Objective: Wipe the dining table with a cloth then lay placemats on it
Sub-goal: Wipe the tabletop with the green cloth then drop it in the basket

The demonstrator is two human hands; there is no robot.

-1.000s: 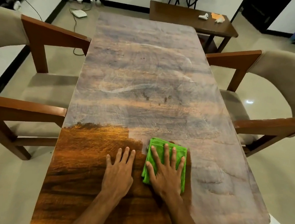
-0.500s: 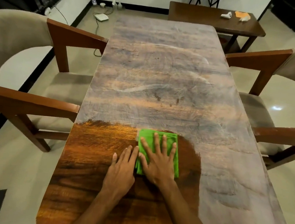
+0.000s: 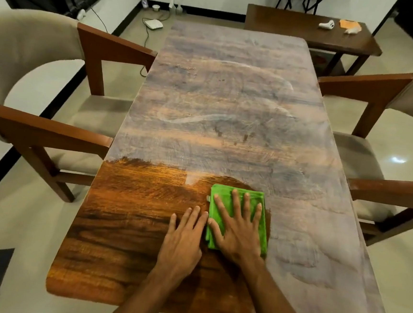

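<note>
The fingers of the right hand lie straight and spread, pressing flat on the folded bright-green cloth; nothing is curled round it. Just beside it the left hand rests palm-down on bare wood, its fingers straight and close together, holding nothing. The cloth sits near the front of the long wooden dining surface, right on the border between a dark, glossy patch at the near left and the dull, grey-filmed, streaked remainder. The wiping step looks to be in hand and only a small part done. The next move likely calls for pushing the cloth rightward and outward over the film in overlapping strokes under flat pressure; the far end looks a long reach. No placemats are in view.
</note>
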